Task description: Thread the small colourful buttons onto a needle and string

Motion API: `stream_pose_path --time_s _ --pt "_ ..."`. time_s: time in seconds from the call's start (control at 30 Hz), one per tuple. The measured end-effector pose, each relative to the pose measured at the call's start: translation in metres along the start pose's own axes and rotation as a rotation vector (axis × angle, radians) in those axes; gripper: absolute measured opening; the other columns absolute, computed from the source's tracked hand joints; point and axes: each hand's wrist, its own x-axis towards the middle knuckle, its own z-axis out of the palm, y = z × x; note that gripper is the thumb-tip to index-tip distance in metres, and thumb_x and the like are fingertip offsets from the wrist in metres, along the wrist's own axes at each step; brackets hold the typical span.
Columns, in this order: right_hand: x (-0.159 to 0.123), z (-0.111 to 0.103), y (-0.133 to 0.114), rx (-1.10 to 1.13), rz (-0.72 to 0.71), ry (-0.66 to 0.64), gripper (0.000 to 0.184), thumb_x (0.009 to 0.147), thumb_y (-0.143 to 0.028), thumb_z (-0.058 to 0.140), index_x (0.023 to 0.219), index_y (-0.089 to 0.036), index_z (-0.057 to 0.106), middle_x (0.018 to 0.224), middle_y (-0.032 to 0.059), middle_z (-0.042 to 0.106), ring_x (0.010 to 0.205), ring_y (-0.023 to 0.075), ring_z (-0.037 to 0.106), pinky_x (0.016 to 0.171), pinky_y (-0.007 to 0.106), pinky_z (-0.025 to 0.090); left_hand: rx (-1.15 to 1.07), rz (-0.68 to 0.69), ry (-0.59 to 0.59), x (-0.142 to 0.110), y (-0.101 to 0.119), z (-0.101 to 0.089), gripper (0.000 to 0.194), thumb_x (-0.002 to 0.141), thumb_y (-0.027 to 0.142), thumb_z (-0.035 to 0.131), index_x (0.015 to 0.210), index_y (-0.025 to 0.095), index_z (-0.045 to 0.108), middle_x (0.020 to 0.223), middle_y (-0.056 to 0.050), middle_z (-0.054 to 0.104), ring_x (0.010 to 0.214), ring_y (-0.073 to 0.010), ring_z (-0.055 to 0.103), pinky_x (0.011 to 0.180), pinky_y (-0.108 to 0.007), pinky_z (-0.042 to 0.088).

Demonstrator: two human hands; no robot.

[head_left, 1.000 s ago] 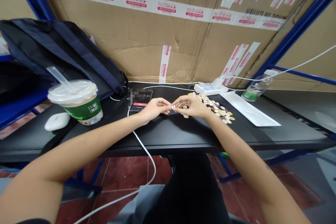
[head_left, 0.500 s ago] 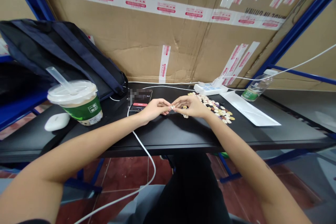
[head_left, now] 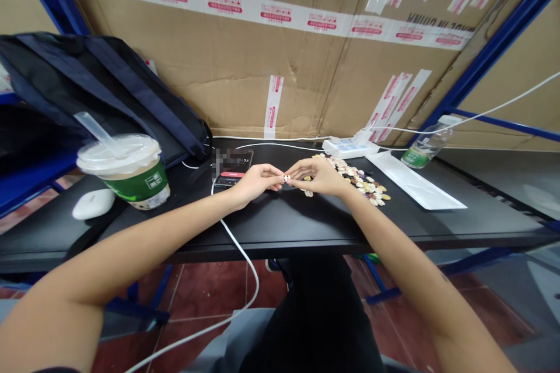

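Between my two hands, just above the black table, is a small cream-coloured piece with dark marks (head_left: 286, 178); its exact kind is too small to make out. My left hand (head_left: 259, 182) pinches its left side with thumb and fingertips. From the other side, the fingertips of my right hand (head_left: 318, 176) close on it too. A few similar small pieces (head_left: 308, 192) lie under and beside my right hand. Behind and to the right of that hand spreads a loose pile of small cream, yellow and brown pieces (head_left: 371, 187), partly hidden by the hand.
A phone (head_left: 231, 169) with a white cable lies left of my hands. Further left stand a lidded drink cup (head_left: 135, 180), a white earbud case (head_left: 93, 204) and a backpack (head_left: 109, 87). A power strip (head_left: 345, 148), white sheet (head_left: 415, 180) and bottle (head_left: 429, 143) are at right.
Both hands keep nearly the same pose with the small piece between their fingertips. The whole view has shifted very slightly.
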Motion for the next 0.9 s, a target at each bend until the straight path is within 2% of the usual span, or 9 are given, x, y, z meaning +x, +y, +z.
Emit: stream_pose_path --time_s 0.27,0.67,0.9 --pt "0.0011 0.0009 0.0013 -0.024 -0.010 0.047 0.034 0.075 -0.042 0.076 0.096 -0.015 0.073 0.085 0.0070 0.076 0.079 0.0192 0.074 0.078 0.032 0.061 0.018 0.021 0.009 -0.0025 0.0027 0.0010 0.018 0.079 0.023 0.076 0.088 0.010 0.068 0.080 -0.007 0.073 0.070 -0.0116 0.065 0.074 -0.028 0.052" --pt "-0.0004 0.0001 -0.0017 0.001 -0.032 0.048 0.034 0.073 -0.040 0.079 0.094 -0.014 0.073 0.083 0.0077 0.076 0.077 0.0191 0.074 0.077 0.032 0.061 -0.021 0.039 0.016 -0.0026 0.0016 0.0018 0.022 0.079 0.025 0.076 0.091 0.010 0.067 0.085 -0.008 0.073 0.073 -0.0125 0.066 0.079 -0.031 0.053" --pt "0.0000 0.0016 0.0017 0.035 -0.003 0.052 0.039 0.070 -0.046 0.080 0.093 -0.015 0.073 0.085 0.0079 0.077 0.080 0.0214 0.074 0.079 0.035 0.061 -0.017 0.061 0.009 -0.0017 0.0011 0.0003 0.025 0.076 0.028 0.079 0.087 0.010 0.067 0.084 -0.008 0.074 0.074 -0.0126 0.066 0.080 -0.031 0.053"
